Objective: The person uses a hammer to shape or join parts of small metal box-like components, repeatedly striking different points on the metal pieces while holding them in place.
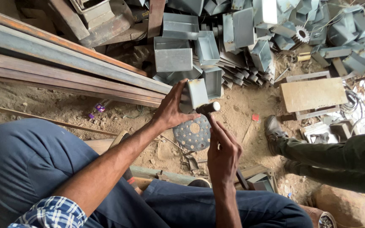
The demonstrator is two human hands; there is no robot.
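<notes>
My left hand [172, 109] grips a small grey sheet-metal box [197, 93], holding it upright over a round perforated metal disc [193, 136] that lies on the sandy ground. My right hand [223, 155] is closed around the handle of a hammer, whose head [208, 107] sits right against the lower edge of the box. My knees in dark blue trousers frame the bottom of the view.
A heap of similar grey metal boxes [216, 46] fills the top. Long rusty steel bars [64, 63] run across the upper left. A wooden board on a frame [313, 93] lies at right. Another person's leg and shoe [275, 133] rest at right.
</notes>
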